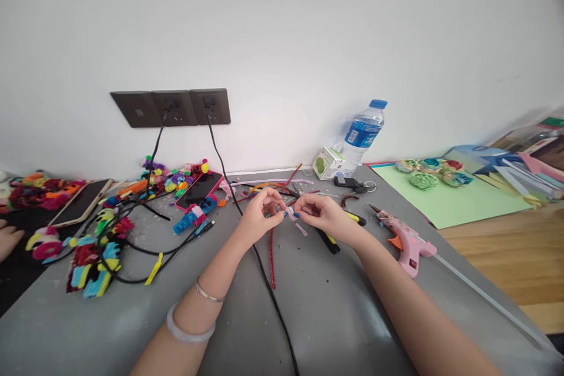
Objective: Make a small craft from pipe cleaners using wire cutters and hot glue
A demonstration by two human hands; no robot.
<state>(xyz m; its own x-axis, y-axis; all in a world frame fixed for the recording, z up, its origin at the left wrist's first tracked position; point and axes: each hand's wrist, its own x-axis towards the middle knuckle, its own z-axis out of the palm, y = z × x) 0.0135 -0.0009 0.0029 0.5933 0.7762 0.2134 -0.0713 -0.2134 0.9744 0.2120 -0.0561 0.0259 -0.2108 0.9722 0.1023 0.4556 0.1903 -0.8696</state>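
Note:
Over the middle of the grey table [321, 323], my left hand [259, 217] and my right hand [328, 220] meet, fingertips closed from both sides. Between them is a small pale pink fuzzy piece [290, 213] that looks like bent pipe cleaner, with a short end hanging below. The fingers partly hide its shape. Below my left hand lies a red glittery pipe cleaner [272, 261]. A tool with yellow and black handles [329, 242] rests beneath my right hand, its head partly hidden. Several more pipe cleaners [259, 187] lie behind the hands.
A black cable [268, 288] crosses the table from the wall sockets [170, 108]. Coloured pipe-cleaner figures [94, 258] and a pink-edged phone [200, 189] are left. A pink glue gun [412, 247], water bottle [363, 132], small box [328, 163] and green paper [414, 194] are right. Another person's hand [9, 239] shows far left.

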